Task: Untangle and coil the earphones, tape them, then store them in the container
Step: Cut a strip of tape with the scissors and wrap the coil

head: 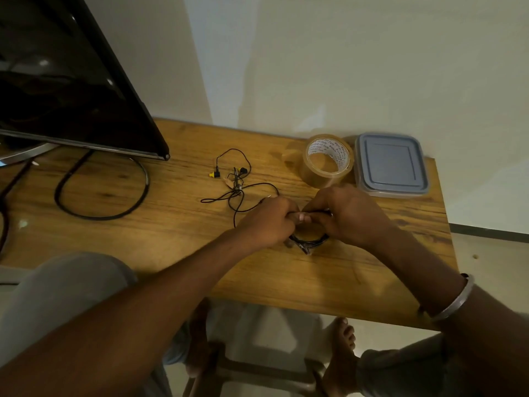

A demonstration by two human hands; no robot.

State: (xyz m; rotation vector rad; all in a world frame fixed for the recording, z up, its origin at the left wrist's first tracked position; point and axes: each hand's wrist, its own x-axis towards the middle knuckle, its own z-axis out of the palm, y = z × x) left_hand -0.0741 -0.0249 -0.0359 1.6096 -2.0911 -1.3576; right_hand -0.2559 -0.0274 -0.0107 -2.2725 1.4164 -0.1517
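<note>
Both hands meet over the middle of the wooden table (160, 230). My left hand (266, 222) and my right hand (347, 216) pinch a coil of black earphone cable (307, 242), whose lower loop shows below my fingers. A second, tangled pair of black earphones (237, 181) with yellow-tipped buds lies loose just left of my hands; one strand runs towards my left hand. Behind my hands lies a roll of clear brown tape (326, 161). To its right sits the closed container with a grey-blue lid (390, 164).
A dark monitor (65, 81) on a stand fills the back left, with a thick black cable (103, 196) looping on the table in front of it. A wall runs behind the table. My knees and feet show below the table's front edge.
</note>
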